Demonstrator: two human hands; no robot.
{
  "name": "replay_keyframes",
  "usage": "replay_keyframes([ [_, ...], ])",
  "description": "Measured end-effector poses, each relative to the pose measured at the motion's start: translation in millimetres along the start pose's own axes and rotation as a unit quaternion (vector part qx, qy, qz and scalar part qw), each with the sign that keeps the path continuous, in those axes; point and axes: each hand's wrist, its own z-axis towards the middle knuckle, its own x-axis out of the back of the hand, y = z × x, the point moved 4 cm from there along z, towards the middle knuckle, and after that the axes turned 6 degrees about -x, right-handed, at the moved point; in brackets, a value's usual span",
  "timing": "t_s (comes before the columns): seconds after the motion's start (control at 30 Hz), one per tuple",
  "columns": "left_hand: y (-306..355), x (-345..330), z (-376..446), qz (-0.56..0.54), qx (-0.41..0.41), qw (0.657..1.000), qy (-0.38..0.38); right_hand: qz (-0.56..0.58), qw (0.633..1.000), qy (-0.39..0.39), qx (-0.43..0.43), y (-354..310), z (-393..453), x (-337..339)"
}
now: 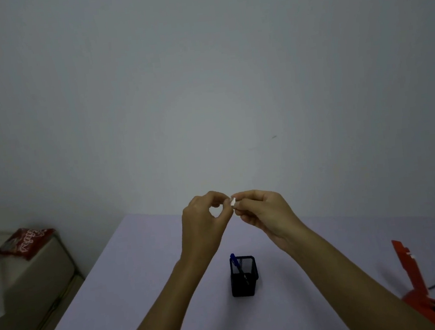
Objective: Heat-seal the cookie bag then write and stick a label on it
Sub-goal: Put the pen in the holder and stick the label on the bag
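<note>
Nearest the camera, the two bare forearms rise from the bottom edge over the pale table (117, 294), and between them stands a black mesh pen holder (243, 276) with a blue-capped pen (233, 259) leaning in it. Up at the far end of the table the hands meet: the left hand (203, 224) has thumb and forefinger curled into a ring and nipped on one side of a small white label (233, 201), while the right hand (262, 213) pinches the other side, its remaining fingers folded in. The label is held in the air, well above the table, its long axis roughly upright with a slight lean; which face is sticky cannot be told at this size. At the right edge a red heat sealer (418, 278) stands with its arm raised, cable trailing behind. The red cookie bag (24, 242) lies well apart on a low beige surface at the left, its long axis running diagonally. Judging from this, the labelling step is in hand, likely peeling the backing; the next move calls for fetching the bag or carrying the label over and pressing it flat on the bag.
</note>
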Motion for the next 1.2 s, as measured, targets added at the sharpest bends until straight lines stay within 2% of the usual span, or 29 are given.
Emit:
replay_keyframes([
  [0.17, -16.2, -2.8, -1.1, -0.078, 0.1, 0.992, 0.015, 0.016, 0.999, 0.002, -0.029, 15.1, 4.8, 7.8],
  [0.4, -37.9, 1.6, -12.0, -0.09, 0.186, 0.978, 0.025, 0.012, 0.996, 0.013, -0.09, 66.1, 13.8, 20.9],
  [0.53, -46.6, 6.3, -26.5, -0.077, 0.212, 0.974, 0.018, -0.076, 0.982, 0.013, -0.171, 142.7, 14.7, 30.2],
  [0.7, -53.7, 11.8, -47.9, -0.039, 0.23, 0.972, -0.007, -0.106, 0.939, 0.016, -0.328, 258.6, 9.9, 47.5],
  [0.8, -56.7, 10.5, -60.9, -0.004, 0.232, 0.972, -0.035, -0.119, 0.918, 0.031, -0.377, 304.2, 7.0, 55.5],
  [1.03, -53.1, 2.2, -71.8, 0.026, 0.217, 0.974, -0.067, -0.179, 0.906, 0.013, -0.384, 329.3, 0.0, 60.9],
  [1.13, -50.1, -3.7, -70.6, 0.022, 0.212, 0.974, -0.074, -0.248, 0.917, -0.008, -0.31, 295.3, 7.6, 52.5],
  [1.2, -45.9, -7.4, -67.1, 0.018, 0.198, 0.977, -0.073, -0.225, 0.951, 0.009, -0.212, 242.6, 8.4, 38.8],
])
